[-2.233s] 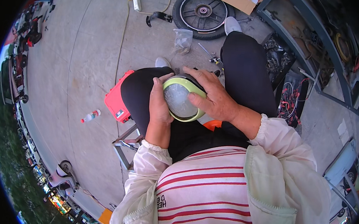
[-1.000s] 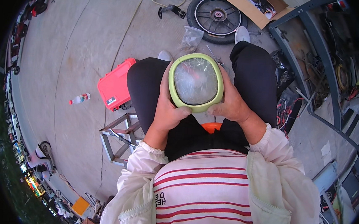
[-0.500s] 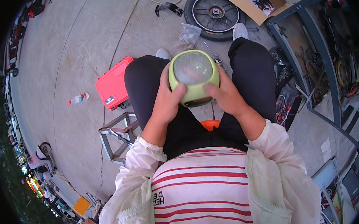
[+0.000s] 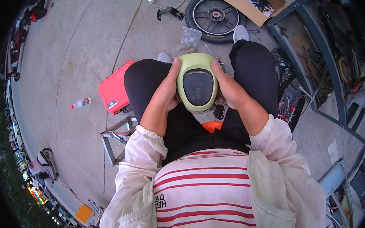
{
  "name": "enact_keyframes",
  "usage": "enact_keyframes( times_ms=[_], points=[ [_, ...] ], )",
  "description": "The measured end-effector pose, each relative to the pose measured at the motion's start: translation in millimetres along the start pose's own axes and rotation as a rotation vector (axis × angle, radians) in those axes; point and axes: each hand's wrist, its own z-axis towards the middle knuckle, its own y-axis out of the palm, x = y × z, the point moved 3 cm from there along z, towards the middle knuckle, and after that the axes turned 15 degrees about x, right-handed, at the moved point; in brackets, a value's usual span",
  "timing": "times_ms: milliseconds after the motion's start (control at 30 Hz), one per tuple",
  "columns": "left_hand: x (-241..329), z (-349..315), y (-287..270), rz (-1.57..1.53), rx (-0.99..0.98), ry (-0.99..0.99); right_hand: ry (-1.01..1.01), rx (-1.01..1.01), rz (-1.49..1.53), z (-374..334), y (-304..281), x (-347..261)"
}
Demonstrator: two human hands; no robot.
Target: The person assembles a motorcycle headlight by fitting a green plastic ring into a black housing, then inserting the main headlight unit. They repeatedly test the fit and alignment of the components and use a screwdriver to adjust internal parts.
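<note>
Left hand (image 4: 168, 87) and right hand (image 4: 229, 90) were part-closed about one pale-green, dark-windowed housing (image 4: 194, 62), gripping its sides; red case (image 4: 115, 87) lay left, spoked wheel (image 4: 216, 15) far.

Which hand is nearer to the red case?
Left. The left hand grips the left side of the green housing, across the left leg from the red case; the right hand holds the housing's right side, farther away.

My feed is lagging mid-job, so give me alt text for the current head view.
Left hand and right hand grip the two sides of a rounded pale green casing, its dark panel toward the viewer. On the concrete floor, a black wheel lies ahead, and a red case and a plastic bottle are to the left.
</note>
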Motion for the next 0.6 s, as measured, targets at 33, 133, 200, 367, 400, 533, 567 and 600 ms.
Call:
enact_keyframes(
  times_ms=[33,133,200,367,400,533,567,600],
  points=[
    [-1,-1,-2,0.000,0.011,-0.016,0.026,0.003,-0.023,-4,2,-3],
    [-2,-4,5,-0.014,0.038,-0.041,0.042,0.079,0.043,-9,5,-4],
    [-1,-5,6,-0.033,-0.004,-0.050,0.081,0.045,-0.008,-4,-2,2],
    [-2,-10,5,-0.005,-0.005,-0.055,0.151,0.070,-0.042,2,-4,8],
    [-2,-10,5,0.001,-0.012,-0.049,0.160,0.073,-0.050,2,-4,8],
    [-5,-11,3,0.016,-0.031,-0.034,0.183,0.084,-0.065,-2,-2,6],
    [-5,-10,3,0.019,-0.035,-0.032,0.184,0.086,-0.065,-3,-1,4],
    [-5,-10,2,0.018,-0.038,-0.037,0.182,0.088,-0.057,-4,0,3]
  ],
)
